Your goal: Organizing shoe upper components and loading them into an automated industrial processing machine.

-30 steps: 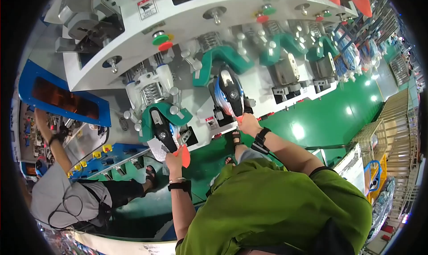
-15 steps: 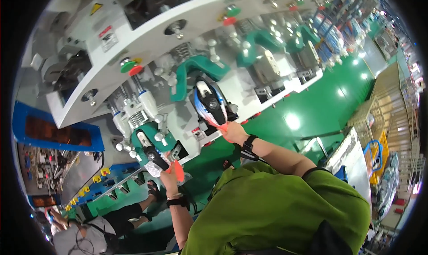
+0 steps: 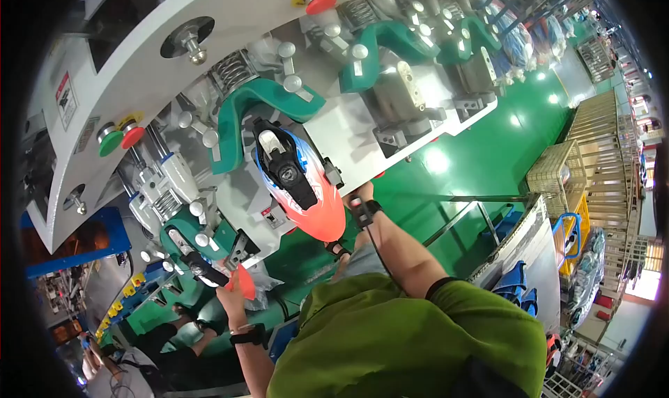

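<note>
Coral upper (image 3: pixel 323 197) now spread wide, smooth, round-toed

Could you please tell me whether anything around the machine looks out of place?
Possibly one thing: crumpled clear plastic shows just right of the left hand, by the white machine; it looks loose and stray. Nothing appears spilled or damaged.

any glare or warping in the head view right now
In the head view, glare spots shine on the green floor; toward its right rim, the beige slatted rack looks bowed, probably fisheye distortion; its corners go black; the central red-toed shoe upper looks fairly sharp.
</note>
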Motion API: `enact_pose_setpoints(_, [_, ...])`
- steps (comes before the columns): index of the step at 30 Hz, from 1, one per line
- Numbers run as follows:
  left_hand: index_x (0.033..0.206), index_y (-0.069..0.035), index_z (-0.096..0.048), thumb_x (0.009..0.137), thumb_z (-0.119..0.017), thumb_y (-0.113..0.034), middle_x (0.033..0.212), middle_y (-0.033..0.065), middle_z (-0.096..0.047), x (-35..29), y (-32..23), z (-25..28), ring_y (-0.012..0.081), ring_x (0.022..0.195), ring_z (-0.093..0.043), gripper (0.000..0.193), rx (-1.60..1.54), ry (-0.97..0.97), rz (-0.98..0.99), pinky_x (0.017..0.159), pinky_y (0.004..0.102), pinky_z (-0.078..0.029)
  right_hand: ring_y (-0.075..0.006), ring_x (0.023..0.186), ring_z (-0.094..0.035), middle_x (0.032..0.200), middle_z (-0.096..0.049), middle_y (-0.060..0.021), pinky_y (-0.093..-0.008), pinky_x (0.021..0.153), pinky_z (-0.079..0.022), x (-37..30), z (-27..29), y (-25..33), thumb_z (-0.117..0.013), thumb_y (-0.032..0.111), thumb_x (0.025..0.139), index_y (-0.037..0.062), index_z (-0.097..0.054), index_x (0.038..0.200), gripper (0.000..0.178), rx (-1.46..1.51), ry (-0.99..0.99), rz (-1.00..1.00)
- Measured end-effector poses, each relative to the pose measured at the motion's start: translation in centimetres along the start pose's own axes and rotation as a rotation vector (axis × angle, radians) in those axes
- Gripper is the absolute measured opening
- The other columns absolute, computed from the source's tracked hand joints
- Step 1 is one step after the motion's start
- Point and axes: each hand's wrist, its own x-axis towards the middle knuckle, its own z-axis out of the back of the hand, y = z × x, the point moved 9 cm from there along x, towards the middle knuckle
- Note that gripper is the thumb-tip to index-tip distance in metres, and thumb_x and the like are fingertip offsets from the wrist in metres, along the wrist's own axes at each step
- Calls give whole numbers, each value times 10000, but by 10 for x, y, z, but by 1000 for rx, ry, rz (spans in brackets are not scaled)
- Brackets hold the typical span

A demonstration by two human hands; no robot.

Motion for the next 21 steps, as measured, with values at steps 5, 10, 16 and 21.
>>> enact_pose_setpoints(5, [814,109,-599,805,-629,-126,648,46,-596,-8,4,13,54,594,-470,238,-42,-44,-88,476,291,-401,-310,1291,-218,1414,-221,-151,-539,1037,-50,-49,30,-11,-133,766,748,58,-206,1358,938,50,21,-399])
enact_pose_setpoints(10, [943,98,-573,808,-623,-102,793,40,-614,-2,23,-1,62,711,-515,246,-6,96,77,609,263,-440,-269,1260,-263,1376,-296,-128,-554,1020,-56,-31,-23,-7,-172,774,744,103,-218,1361,912,-21,323,-284])
enact_pose_setpoints(16, [955,77,-558,797,-624,-84,786,55,-619,1,31,14,102,694,-549,235,-230,-83,-149,633,274,-460,-252,1236,-310,1323,-381,-103,-455,1007,-207,-88,-20,-20,-291,585,871,110,-311,1315,650,-444,231,-407])
enact_pose_setpoints(21, [975,76,-543,794,-634,-92,836,93,-633,7,31,-1,111,731,-564,263,-38,31,-32,664,284,-463,-135,690,-456,802,-515,-5,-294,744,-415,-37,7,-10,-325,399,936,98,-489,955,343,-338,189,-296])
